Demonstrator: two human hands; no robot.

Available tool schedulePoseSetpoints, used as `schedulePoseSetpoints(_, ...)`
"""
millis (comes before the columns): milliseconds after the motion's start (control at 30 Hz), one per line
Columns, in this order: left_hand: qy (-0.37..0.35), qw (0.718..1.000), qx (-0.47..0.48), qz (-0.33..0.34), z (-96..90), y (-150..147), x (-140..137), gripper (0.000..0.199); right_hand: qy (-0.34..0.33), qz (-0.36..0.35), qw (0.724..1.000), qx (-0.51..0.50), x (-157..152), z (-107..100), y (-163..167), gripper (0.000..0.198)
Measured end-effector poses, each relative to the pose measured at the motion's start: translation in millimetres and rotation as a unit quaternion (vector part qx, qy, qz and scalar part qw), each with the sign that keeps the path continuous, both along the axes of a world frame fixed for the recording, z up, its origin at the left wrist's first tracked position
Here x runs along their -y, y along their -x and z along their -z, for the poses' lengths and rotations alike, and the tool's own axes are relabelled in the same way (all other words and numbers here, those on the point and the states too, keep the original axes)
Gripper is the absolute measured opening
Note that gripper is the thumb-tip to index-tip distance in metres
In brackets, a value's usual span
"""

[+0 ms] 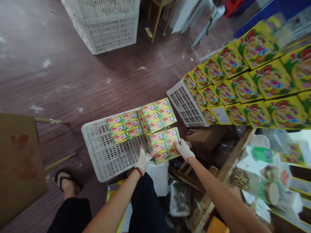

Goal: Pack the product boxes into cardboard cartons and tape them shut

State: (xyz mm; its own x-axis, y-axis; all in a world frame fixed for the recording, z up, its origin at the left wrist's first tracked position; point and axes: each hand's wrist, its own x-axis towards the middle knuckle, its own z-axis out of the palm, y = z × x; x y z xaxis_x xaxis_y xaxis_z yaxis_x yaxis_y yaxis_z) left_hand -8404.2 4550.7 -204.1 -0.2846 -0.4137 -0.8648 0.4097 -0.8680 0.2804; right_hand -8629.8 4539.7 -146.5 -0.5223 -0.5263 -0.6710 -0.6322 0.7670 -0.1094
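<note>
Both my hands wear white gloves with bare fingertips. Between them is a block of small yellow-and-green printed boxes (pixel 162 145), at the right end of a white plastic crate (pixel 102 163). My left hand (pixel 143 159) presses the block's left side with its fingers, and my right hand (pixel 184 149) grips its right side. A taller stack of the same boxes (pixel 159 115) stands just beyond, close to the held block. Left of that stack, a lower block of boxes (pixel 125 127) sits on the crate. What lies under the held block is partly hidden.
Rows of larger yellow boxes (pixel 243 84) are stacked at the right, beside another white crate (pixel 183 103). Tall white crates (pixel 111 32) stand at the back. A cardboard box (pixel 21 168) is at left. Jars (pixel 257 186) and wooden beams (pixel 218 181) crowd the lower right.
</note>
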Motion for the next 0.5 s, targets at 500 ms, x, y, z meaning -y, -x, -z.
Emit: schedulePoseSetpoints(500,-0.191,0.926,-0.316,0.082,-163.6,-160.7,-46.9,0.064,0.336,-0.599,0.726,0.025,-62.8,-218.2,-69.2,0.083)
